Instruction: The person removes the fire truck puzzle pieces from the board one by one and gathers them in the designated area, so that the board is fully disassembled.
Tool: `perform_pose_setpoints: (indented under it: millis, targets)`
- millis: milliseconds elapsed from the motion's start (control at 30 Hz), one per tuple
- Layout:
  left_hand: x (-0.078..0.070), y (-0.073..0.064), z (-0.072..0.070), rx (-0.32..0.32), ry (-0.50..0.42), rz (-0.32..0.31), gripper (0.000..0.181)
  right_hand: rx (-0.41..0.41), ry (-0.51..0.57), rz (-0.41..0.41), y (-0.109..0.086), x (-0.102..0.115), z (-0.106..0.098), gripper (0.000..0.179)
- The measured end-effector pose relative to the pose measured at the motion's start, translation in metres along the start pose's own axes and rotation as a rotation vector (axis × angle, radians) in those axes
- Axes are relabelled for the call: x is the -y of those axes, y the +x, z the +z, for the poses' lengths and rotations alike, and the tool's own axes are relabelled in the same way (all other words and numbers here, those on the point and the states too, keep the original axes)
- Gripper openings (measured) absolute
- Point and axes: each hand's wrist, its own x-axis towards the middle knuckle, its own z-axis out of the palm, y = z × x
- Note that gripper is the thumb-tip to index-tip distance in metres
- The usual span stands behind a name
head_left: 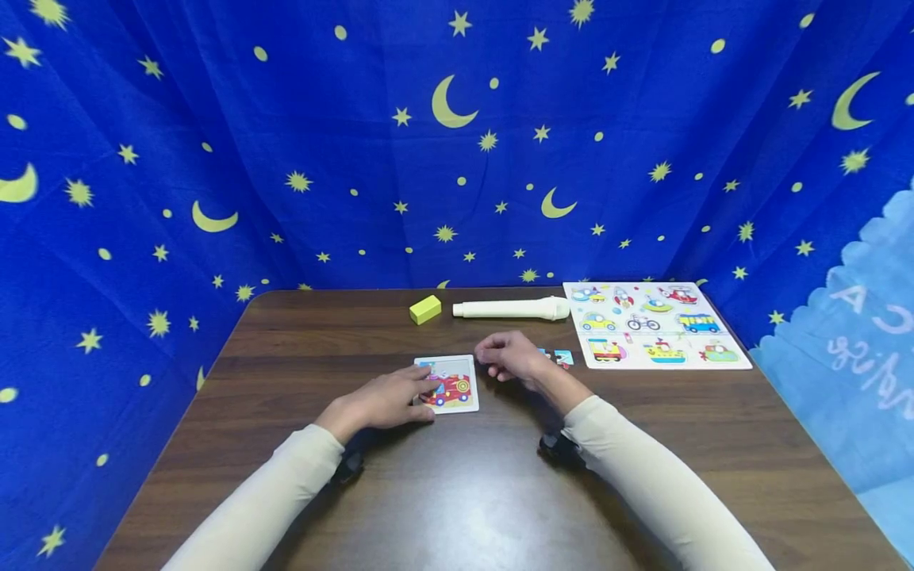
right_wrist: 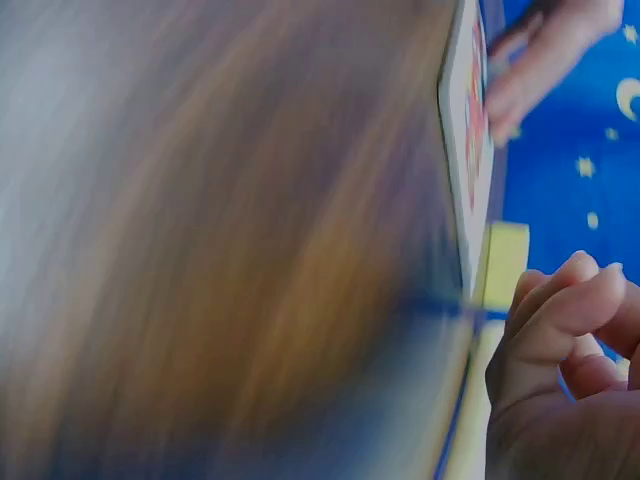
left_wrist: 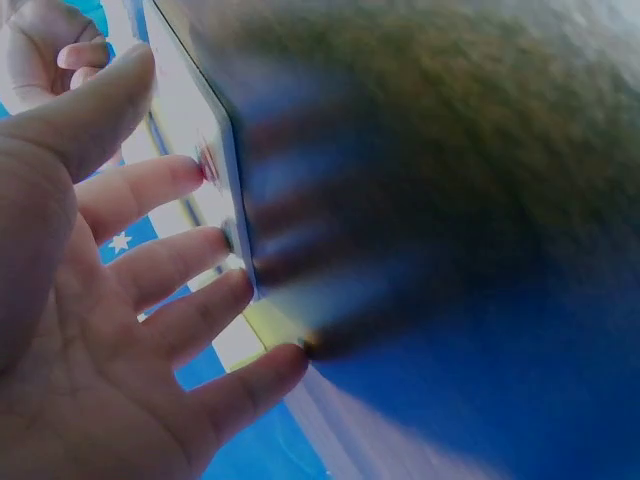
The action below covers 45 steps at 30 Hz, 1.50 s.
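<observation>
My left hand [head_left: 389,398] lies with its fingers spread over the left side of a small square puzzle board [head_left: 468,403] with a white rim and a red vehicle picture. In the left wrist view its fingertips [left_wrist: 185,172] are right at the board's edge. Beside the board's upper right corner is my right hand [head_left: 512,357], its fingers loosely curled. Nothing shows between those fingers [right_wrist: 570,310] in the right wrist view. Small blue puzzle pieces [head_left: 563,358] lie just past the right hand, partly hidden by it.
Behind the square board are a yellow block [head_left: 425,310] and a white toy microphone [head_left: 503,309]. A larger white puzzle board [head_left: 578,317] with vehicle pictures lies at the back right. All rest on a dark wooden table [head_left: 457,500] with a blue star-patterned curtain [head_left: 371,159] behind.
</observation>
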Motion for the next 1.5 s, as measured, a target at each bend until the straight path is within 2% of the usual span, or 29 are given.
perform_pose_setpoints:
  millis: [233, 400, 600, 967, 1200, 1500]
  targets:
    - [0.004, -0.002, -0.001, -0.019, -0.019, -0.002, 0.061, 0.076, 0.059, 0.002, 0.012, 0.005, 0.044, 0.021]
    - [0.005, -0.005, -0.001, -0.06, 0.012, -0.044, 0.058, 0.062, 0.0, -0.036, 0.014, 0.012, 0.06, 0.016]
    - [0.006, -0.01, 0.004, -0.032, 0.065, -0.067, 0.059, 0.029, -0.09, -0.001, 0.014, 0.011, 0.07, 0.004]
    - [0.005, -0.011, 0.003, -0.016, 0.087, -0.099, 0.06, -0.07, -0.275, -0.056, 0.018, 0.014, 0.086, 0.005]
    - [0.003, -0.012, 0.004, -0.003, 0.094, -0.119, 0.062, -0.132, -0.384, -0.015, 0.02, 0.016, 0.093, 0.009]
    - [0.004, -0.011, 0.002, -0.003, 0.089, -0.125, 0.061, -0.161, -0.474, -0.036, 0.024, 0.014, 0.093, 0.015]
